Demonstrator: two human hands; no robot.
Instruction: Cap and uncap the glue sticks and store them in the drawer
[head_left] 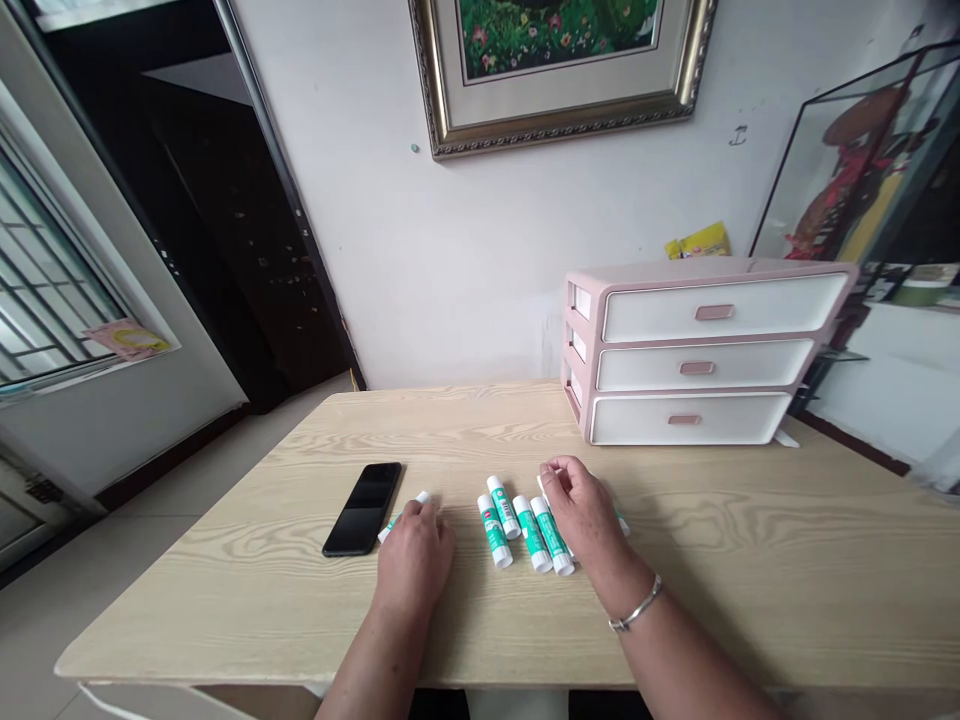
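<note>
My left hand (416, 550) rests low over the table with its fingers curled round a green and white glue stick (387, 531), whose two ends poke out. My right hand (581, 505) hovers over the right part of a group of glue sticks, thumb and forefinger pinched together. A white end shows by the thumb, but whether the fingers grip it is hidden. Between the hands lie several like tubes: an upper glue stick (503, 507), a left glue stick (495, 532), and a side-by-side pair with a glue stick (553, 537) nearest my right hand. Another end peeks out right of that hand.
A black phone (363, 509) lies left of my left hand on the wooden table (262, 610). At the back right stands a pink and white drawer unit (705, 350), with a yellow packet (701, 241) behind its top. A framed picture (562, 120) hangs on the wall.
</note>
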